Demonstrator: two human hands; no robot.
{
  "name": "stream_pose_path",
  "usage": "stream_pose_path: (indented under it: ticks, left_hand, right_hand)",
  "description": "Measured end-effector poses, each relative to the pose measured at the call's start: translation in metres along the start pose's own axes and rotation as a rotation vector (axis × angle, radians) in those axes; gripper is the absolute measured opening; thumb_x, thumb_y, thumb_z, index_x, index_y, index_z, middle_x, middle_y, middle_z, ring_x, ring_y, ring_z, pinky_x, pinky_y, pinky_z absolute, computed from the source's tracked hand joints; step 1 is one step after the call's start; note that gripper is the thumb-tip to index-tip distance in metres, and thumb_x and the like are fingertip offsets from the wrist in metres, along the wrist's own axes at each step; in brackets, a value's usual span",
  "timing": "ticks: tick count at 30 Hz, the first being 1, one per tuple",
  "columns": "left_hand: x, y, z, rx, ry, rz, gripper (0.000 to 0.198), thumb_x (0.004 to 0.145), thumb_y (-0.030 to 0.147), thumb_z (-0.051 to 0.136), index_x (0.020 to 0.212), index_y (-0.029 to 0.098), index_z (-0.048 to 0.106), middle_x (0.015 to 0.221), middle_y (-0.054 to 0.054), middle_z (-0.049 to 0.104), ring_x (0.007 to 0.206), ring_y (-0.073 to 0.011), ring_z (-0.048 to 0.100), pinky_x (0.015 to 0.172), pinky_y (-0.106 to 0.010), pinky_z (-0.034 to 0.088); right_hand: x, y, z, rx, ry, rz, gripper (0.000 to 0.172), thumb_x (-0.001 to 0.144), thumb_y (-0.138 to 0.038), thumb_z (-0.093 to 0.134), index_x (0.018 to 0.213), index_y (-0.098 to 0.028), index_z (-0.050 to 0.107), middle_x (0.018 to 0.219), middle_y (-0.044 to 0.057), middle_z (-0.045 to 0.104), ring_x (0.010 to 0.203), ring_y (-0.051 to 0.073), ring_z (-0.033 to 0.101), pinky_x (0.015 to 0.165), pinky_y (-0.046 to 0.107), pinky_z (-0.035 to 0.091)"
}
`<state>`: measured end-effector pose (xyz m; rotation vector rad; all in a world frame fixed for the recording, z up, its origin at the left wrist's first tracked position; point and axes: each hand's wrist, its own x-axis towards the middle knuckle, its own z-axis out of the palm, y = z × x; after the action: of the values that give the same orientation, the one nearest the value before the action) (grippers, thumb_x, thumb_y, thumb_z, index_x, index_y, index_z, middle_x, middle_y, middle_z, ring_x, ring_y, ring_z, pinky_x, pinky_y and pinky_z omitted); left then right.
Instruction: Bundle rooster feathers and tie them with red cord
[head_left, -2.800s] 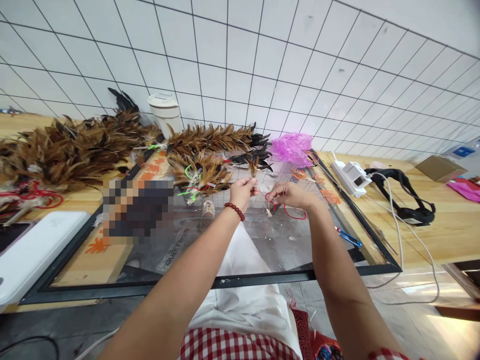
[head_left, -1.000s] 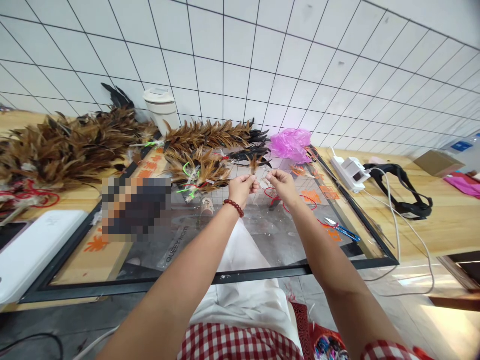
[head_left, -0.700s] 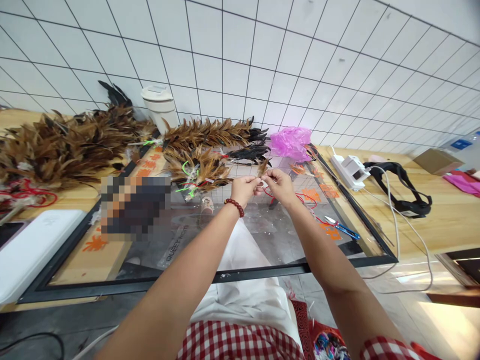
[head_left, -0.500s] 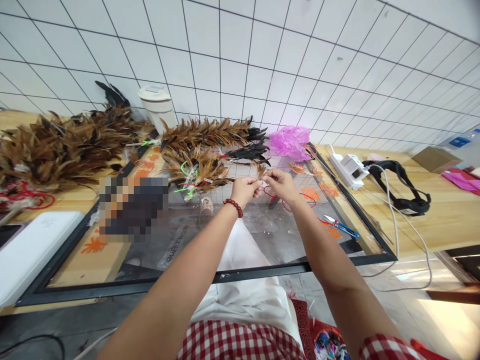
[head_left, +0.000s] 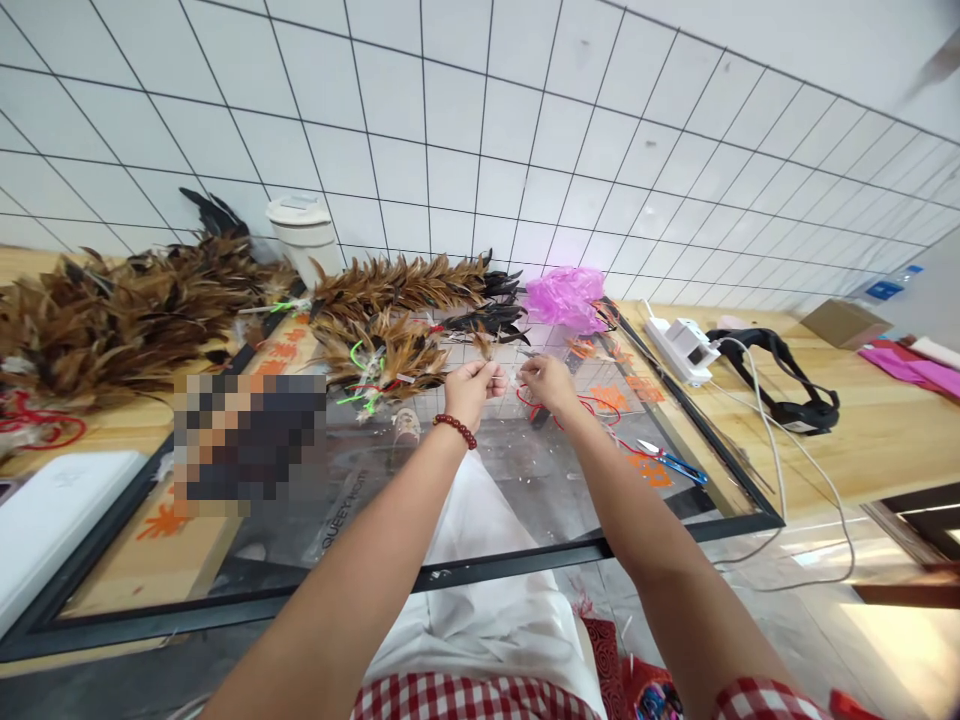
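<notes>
My left hand, with a beaded bracelet on its wrist, is closed in a pinch on a small brown feather above the glass tabletop. Just to its right, my right hand is also closed, fingertips together; what it holds is too small to make out. Red cord lies beside and below my right hand. Behind the hands are a black feather bunch and a long row of brown feathers. A brown feather bundle with green and red ties lies to the left.
Blue-handled snips lie at the right of the black frame. A pink plastic bag and a white cup stand behind. Further right are a power strip and a black strap. A large feather pile lies left.
My hands have moved apart slightly, opening a gap between them. The feather stays at my left hand. The whole view has shifted a little.
</notes>
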<state>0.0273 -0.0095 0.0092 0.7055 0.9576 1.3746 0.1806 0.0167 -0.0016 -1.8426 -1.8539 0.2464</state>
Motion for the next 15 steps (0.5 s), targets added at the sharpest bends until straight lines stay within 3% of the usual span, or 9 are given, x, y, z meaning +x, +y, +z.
stream_pose_path:
  ticks: [4,7,10,15]
  left_hand:
    - [0.0,0.0,-0.001,-0.002,-0.008,0.006,0.012,0.076,0.015,0.066,0.066,0.009,0.061,0.06,-0.001,0.064,0.045,-0.0068,0.056,0.049,-0.02,0.048]
    - [-0.001,0.0,-0.001,0.011,-0.006,0.001,0.014,0.076,0.017,0.068,0.066,0.009,0.061,0.059,-0.002,0.063,0.046,-0.007,0.056,0.05,-0.02,0.048]
    - [-0.003,0.002,-0.001,0.006,-0.029,-0.02,0.013,0.076,0.018,0.068,0.069,0.009,0.062,0.066,-0.005,0.067,0.048,-0.007,0.058,0.05,-0.02,0.048]
    - [-0.009,0.006,0.001,-0.119,-0.146,-0.173,0.008,0.081,0.014,0.064,0.075,0.009,0.061,0.079,-0.009,0.072,0.052,-0.007,0.061,0.049,-0.017,0.048]
  right_hand:
    - [0.002,-0.007,-0.001,0.085,-0.009,-0.01,0.013,0.078,-0.025,0.058,0.071,-0.017,0.065,0.079,0.006,0.064,0.076,0.017,0.055,0.071,0.028,0.038]
    - [0.001,-0.005,-0.007,0.525,0.044,0.017,0.021,0.08,-0.036,0.054,0.069,-0.019,0.056,0.062,-0.001,0.05,0.061,0.013,0.045,0.061,0.026,0.036]
    - [-0.002,-0.007,-0.013,0.923,0.044,0.032,0.031,0.073,-0.05,0.06,0.069,-0.02,0.053,0.06,-0.005,0.042,0.056,0.01,0.036,0.056,0.024,0.033]
    - [-0.011,-0.021,-0.015,1.06,0.048,-0.02,0.033,0.067,-0.052,0.068,0.073,-0.021,0.056,0.066,-0.004,0.047,0.059,0.01,0.039,0.059,0.024,0.036]
